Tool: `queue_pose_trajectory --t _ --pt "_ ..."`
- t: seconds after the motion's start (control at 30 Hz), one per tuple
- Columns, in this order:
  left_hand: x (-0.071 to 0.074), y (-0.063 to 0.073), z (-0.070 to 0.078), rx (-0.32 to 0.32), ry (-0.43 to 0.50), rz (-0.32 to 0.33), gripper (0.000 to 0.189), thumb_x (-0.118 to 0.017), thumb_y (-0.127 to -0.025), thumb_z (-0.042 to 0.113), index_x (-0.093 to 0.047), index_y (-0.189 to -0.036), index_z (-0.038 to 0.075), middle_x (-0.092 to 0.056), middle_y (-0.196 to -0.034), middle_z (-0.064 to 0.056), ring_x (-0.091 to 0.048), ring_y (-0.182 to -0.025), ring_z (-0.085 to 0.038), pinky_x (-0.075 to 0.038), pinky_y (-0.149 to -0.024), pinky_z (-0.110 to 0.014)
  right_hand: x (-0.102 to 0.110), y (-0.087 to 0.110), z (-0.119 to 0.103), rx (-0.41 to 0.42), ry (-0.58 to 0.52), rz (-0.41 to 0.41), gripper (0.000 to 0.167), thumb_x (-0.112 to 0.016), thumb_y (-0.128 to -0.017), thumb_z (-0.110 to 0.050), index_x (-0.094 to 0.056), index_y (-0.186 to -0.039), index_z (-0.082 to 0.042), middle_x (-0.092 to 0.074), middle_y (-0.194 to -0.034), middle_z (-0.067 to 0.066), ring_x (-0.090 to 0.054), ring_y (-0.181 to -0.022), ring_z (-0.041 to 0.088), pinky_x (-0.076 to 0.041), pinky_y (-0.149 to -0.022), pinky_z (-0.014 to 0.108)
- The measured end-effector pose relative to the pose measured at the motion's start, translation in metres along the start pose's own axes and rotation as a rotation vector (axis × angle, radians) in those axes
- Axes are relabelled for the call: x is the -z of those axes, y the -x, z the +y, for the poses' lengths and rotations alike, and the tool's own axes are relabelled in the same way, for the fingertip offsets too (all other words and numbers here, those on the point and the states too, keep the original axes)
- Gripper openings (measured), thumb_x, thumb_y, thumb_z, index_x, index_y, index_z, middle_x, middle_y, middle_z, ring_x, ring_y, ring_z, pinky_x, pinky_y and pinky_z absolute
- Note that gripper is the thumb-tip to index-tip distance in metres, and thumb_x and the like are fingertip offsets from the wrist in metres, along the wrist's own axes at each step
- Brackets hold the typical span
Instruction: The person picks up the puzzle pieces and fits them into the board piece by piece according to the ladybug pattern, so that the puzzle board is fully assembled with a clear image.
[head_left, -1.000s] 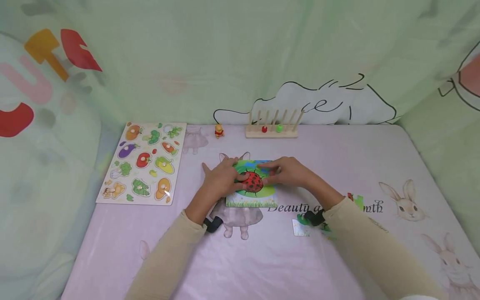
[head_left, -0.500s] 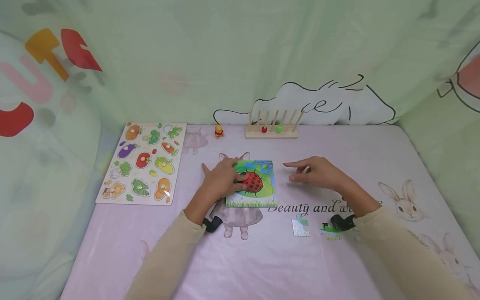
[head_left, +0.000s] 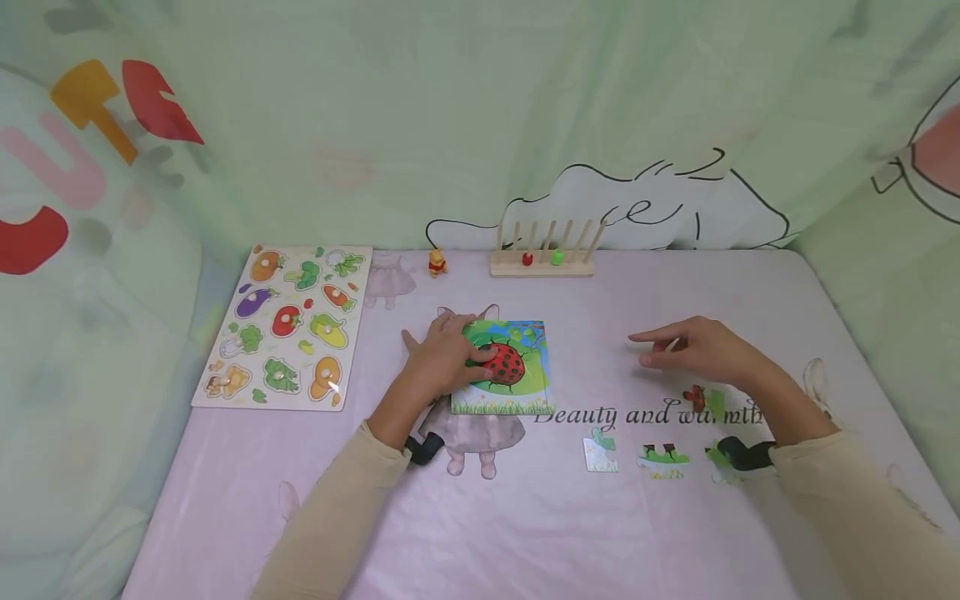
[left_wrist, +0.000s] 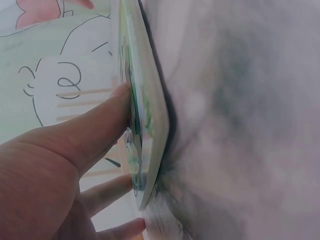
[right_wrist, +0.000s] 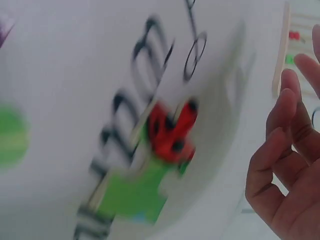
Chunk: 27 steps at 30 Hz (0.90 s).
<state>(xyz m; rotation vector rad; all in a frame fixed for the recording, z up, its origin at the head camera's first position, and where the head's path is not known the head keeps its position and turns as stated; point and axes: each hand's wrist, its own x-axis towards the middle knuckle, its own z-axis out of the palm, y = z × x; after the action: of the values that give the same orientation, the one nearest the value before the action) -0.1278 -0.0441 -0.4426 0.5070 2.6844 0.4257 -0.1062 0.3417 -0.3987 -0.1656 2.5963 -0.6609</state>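
Observation:
A square ladybug puzzle board (head_left: 531,367) lies at the middle of the table. My left hand (head_left: 442,358) rests on its left part, the thumb and fingertips touching its face, as the left wrist view also shows from the side. My right hand (head_left: 701,350) hovers to the right of the board, holding nothing, its index finger stretched out and the others loosely bent. Below that hand is a red and green puzzle piece (right_wrist: 150,165). Nearer the front lie a pale piece (head_left: 601,454), a green piece (head_left: 663,461) and another green piece (head_left: 722,463) partly behind the wrist strap.
At the left lies a vegetable knob puzzle (head_left: 285,329). Along the back stand a small bear figure (head_left: 437,263) and a wooden peg rack (head_left: 542,265) with a red and a green bead. Cloth walls (head_left: 375,125) enclose the table.
My right hand has come off the puzzle board and moved right, uncovering the board's right part and the loose pieces. My left hand has stayed on the board.

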Motion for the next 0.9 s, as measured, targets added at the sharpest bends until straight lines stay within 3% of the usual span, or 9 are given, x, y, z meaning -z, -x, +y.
queue_pose_trajectory --t 0.27,0.43,0.63,0.9 --pt "0.001 0.000 0.001 0.012 0.009 -0.019 0.040 -0.073 -0.090 0.052 -0.067 -0.130 0.045 -0.022 -0.171 0.003 -0.006 -0.158 -0.041 -0.010 -0.106 -0.088 0.005 0.018 0.028 -0.029 -0.025 -0.042 0.046 -0.078 -0.089 -0.042 -0.074 -0.128 -0.018 -0.073 -0.109 0.005 -0.058 -0.085 0.018 -0.044 -0.069 0.028" --pt "0.002 0.000 0.002 0.020 0.013 -0.028 0.040 -0.073 -0.091 0.051 -0.066 -0.129 0.046 -0.020 -0.172 0.002 -0.002 -0.158 -0.043 -0.009 -0.106 -0.087 0.005 0.024 0.046 -0.077 -0.081 -0.107 0.051 -0.081 -0.087 -0.040 -0.072 -0.129 -0.013 -0.075 -0.104 0.005 -0.065 -0.077 0.018 -0.050 -0.063 0.029" --pt "0.003 0.000 0.002 0.027 0.016 -0.039 0.041 -0.073 -0.090 0.051 -0.066 -0.130 0.046 -0.019 -0.172 0.003 -0.002 -0.158 -0.044 -0.008 -0.107 -0.087 0.005 0.027 0.059 -0.044 -0.017 -0.060 0.045 -0.086 -0.080 -0.041 -0.079 -0.115 -0.016 -0.070 -0.112 0.007 -0.054 -0.091 0.018 -0.046 -0.069 0.024" --pt "0.004 -0.001 0.003 0.030 0.017 -0.047 0.041 -0.073 -0.090 0.052 -0.066 -0.130 0.046 -0.018 -0.172 0.004 -0.001 -0.158 -0.044 -0.008 -0.107 -0.086 0.002 0.026 0.074 -0.034 0.009 -0.052 0.043 -0.091 -0.073 -0.040 -0.078 -0.108 -0.020 -0.063 -0.102 0.005 -0.050 -0.095 0.022 -0.044 -0.072 0.025"
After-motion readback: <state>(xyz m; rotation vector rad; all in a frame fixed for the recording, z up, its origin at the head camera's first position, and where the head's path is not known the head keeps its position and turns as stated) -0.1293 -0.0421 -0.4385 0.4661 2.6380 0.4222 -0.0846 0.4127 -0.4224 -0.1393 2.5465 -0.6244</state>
